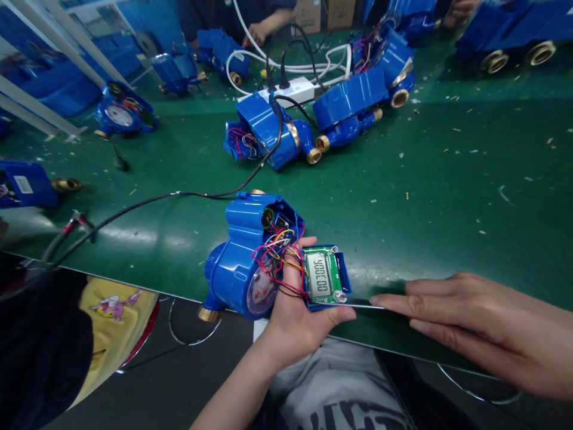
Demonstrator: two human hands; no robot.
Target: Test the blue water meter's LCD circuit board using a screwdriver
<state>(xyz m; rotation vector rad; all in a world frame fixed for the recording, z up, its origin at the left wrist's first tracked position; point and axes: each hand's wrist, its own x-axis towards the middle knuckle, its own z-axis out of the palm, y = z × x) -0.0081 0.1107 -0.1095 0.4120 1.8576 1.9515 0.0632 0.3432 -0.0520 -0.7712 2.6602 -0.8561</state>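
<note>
My left hand (299,310) holds a small blue display module (325,276) with a green circuit board and an LCD showing digits. Coloured wires (277,251) run from it into an open blue water meter body (244,254) that rests at the near edge of the green table (447,179). A brass fitting (208,313) sticks out under the meter. My right hand (483,328) lies flat on the table edge to the right, fingers stretched toward the module, holding nothing.
Several more blue meters with brass threads (313,119) lie mid-table around a white power strip (290,91). A black cable (134,206) crosses the table leftward. Another person's hand (259,30) works at the far edge. Small debris dots the right side.
</note>
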